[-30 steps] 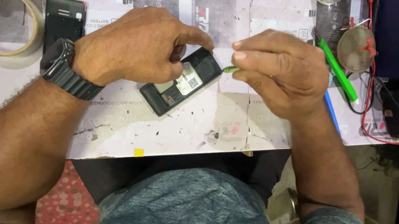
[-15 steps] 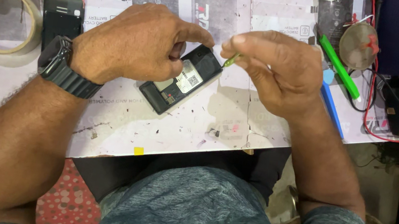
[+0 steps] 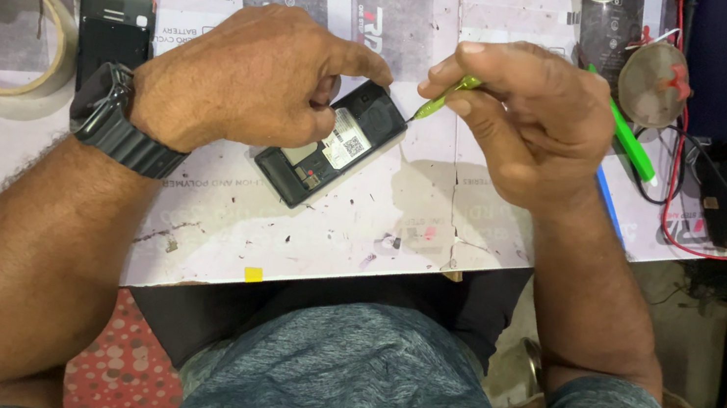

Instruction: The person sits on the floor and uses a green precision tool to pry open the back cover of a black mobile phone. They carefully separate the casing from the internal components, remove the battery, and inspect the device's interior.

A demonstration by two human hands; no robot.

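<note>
Pinning a small black phone (image 3: 331, 146) with its back cover off against the white surface (image 3: 212, 217), the left hand (image 3: 246, 79) has its fingers (image 3: 363, 63) pressed together on the phone's upper end. From three o'clock, the right hand (image 3: 524, 113) pinches a thin green tool (image 3: 441, 100) between closed fingers (image 3: 470, 52), its tip touching the phone's top corner. Another black phone (image 3: 113, 30) lies at nine o'clock, beside a tape roll (image 3: 0, 31).
</note>
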